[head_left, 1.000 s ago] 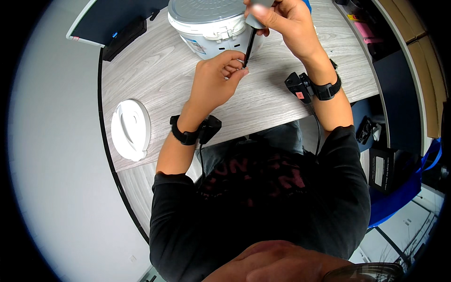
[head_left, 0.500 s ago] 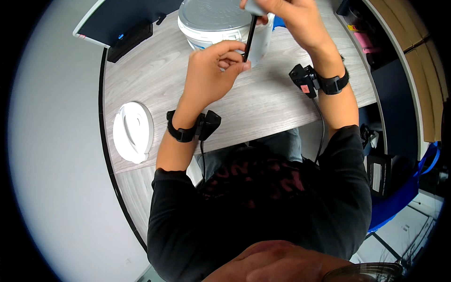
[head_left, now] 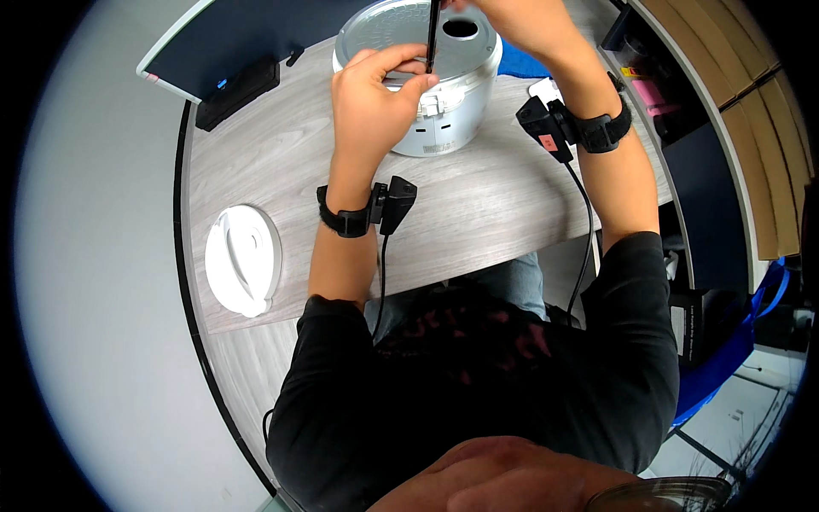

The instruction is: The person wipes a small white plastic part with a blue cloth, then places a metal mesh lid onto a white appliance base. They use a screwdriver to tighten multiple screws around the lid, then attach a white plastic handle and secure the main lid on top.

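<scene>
Nearest the body, both forearms rise from the black sleeves over the grey wood-grain desk [head_left: 256,162], each wrist strapped with a black band and a cabled black box. Off to the left a white round lid [head_left: 243,258] lies flat on the desk, well apart from the hands. Further out, the left hand [head_left: 373,101] is raised with its palm away from the camera, fingers curled, thumb and fingertips pinched on the lower end of a thin black rod [head_left: 432,36]. The rod stands almost upright, just above the silver round appliance [head_left: 418,81]. Furthest, the right hand [head_left: 520,24] reaches in from the right over the appliance's top, meeting the rod's upper end at the frame edge; whether its fingers close there, I cannot tell.
</scene>
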`<state>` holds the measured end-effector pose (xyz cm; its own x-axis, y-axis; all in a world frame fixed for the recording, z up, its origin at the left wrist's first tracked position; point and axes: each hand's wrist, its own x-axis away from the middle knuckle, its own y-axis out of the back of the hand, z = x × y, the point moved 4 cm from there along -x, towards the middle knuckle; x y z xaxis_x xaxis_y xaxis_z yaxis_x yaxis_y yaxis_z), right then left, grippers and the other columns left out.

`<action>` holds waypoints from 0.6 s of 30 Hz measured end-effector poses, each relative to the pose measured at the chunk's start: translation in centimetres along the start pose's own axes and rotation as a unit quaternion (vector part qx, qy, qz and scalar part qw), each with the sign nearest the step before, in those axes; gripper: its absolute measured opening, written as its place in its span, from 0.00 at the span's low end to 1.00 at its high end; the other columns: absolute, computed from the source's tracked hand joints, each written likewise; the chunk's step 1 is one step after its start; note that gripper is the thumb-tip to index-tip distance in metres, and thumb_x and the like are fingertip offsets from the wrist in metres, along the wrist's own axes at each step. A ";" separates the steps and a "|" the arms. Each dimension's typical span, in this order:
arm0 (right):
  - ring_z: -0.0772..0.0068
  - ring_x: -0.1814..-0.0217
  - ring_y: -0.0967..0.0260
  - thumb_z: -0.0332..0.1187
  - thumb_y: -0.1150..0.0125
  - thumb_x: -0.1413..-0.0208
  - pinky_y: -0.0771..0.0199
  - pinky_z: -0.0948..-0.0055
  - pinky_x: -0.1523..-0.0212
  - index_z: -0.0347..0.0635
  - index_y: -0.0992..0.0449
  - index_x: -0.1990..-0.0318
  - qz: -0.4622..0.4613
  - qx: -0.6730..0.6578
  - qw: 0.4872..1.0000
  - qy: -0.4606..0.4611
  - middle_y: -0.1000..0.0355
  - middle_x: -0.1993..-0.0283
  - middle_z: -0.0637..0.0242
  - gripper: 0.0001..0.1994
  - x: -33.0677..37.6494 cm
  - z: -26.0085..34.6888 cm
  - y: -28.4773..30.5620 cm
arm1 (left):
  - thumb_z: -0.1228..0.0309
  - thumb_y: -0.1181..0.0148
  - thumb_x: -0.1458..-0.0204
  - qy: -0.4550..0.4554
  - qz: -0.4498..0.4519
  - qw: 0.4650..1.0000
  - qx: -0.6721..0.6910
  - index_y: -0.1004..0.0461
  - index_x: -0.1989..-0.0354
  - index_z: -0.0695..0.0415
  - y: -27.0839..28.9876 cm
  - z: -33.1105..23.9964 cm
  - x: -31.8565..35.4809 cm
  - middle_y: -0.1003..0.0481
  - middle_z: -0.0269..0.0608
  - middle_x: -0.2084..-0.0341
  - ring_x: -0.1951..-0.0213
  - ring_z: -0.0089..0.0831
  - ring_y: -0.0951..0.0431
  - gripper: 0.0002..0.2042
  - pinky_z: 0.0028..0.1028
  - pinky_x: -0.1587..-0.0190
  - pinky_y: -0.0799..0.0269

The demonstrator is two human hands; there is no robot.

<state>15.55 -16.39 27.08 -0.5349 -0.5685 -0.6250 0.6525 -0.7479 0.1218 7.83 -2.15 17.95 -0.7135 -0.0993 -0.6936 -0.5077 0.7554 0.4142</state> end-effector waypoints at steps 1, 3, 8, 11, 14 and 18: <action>0.87 0.68 0.36 0.30 0.38 0.39 0.33 0.83 0.68 0.39 0.29 0.53 0.001 0.004 1.000 -0.006 0.30 0.67 0.76 0.10 -0.1 -0.1 0.0 | 0.75 0.28 0.56 0.005 0.004 1.000 0.005 0.16 0.59 0.57 0.0 0.0 -0.1 0.17 0.34 0.73 0.66 0.21 0.22 0.13 0.25 0.62 0.28; 0.87 0.68 0.36 0.30 0.38 0.39 0.33 0.83 0.68 0.39 0.29 0.53 -0.002 0.005 1.000 -0.008 0.30 0.67 0.75 0.10 -0.2 -0.3 0.0 | 0.75 0.28 0.56 0.018 0.013 1.000 0.016 0.16 0.58 0.58 0.0 0.1 -0.2 0.17 0.35 0.74 0.65 0.21 0.22 0.14 0.25 0.61 0.28; 0.86 0.69 0.35 0.30 0.38 0.39 0.32 0.83 0.68 0.39 0.29 0.53 0.003 0.015 1.000 -0.014 0.30 0.67 0.75 0.10 -0.2 -0.4 0.1 | 0.75 0.28 0.56 0.010 0.025 1.000 0.001 0.16 0.58 0.59 0.1 -0.1 -0.2 0.17 0.35 0.73 0.66 0.21 0.23 0.14 0.24 0.60 0.29; 0.86 0.69 0.35 0.30 0.38 0.39 0.31 0.82 0.68 0.38 0.29 0.54 0.004 0.023 1.000 -0.015 0.30 0.68 0.74 0.10 -0.2 -0.2 0.1 | 0.75 0.27 0.58 0.012 0.012 1.000 0.020 0.15 0.61 0.57 0.2 -0.1 -0.2 0.17 0.35 0.75 0.68 0.25 0.23 0.13 0.26 0.63 0.26; 0.86 0.69 0.34 0.31 0.38 0.39 0.31 0.82 0.68 0.37 0.29 0.54 0.005 0.021 1.000 -0.011 0.30 0.67 0.74 0.10 -0.2 -0.4 0.1 | 0.76 0.27 0.60 0.008 0.008 1.000 0.025 0.15 0.62 0.57 0.3 0.0 -0.3 0.17 0.36 0.75 0.69 0.27 0.22 0.13 0.27 0.65 0.25; 0.86 0.68 0.34 0.31 0.37 0.39 0.31 0.82 0.67 0.36 0.28 0.54 0.007 0.033 0.999 -0.011 0.29 0.67 0.74 0.11 -0.2 -0.1 -0.1 | 0.76 0.27 0.59 0.006 0.009 0.999 0.036 0.15 0.63 0.58 0.3 0.0 -0.3 0.17 0.36 0.74 0.68 0.27 0.22 0.12 0.27 0.64 0.24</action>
<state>15.60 -16.15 27.08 -0.5372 -0.5862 -0.6065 0.6238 -0.7601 0.1820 7.90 -1.86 18.24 -0.7284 -0.0928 -0.6789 -0.4592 0.8014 0.3832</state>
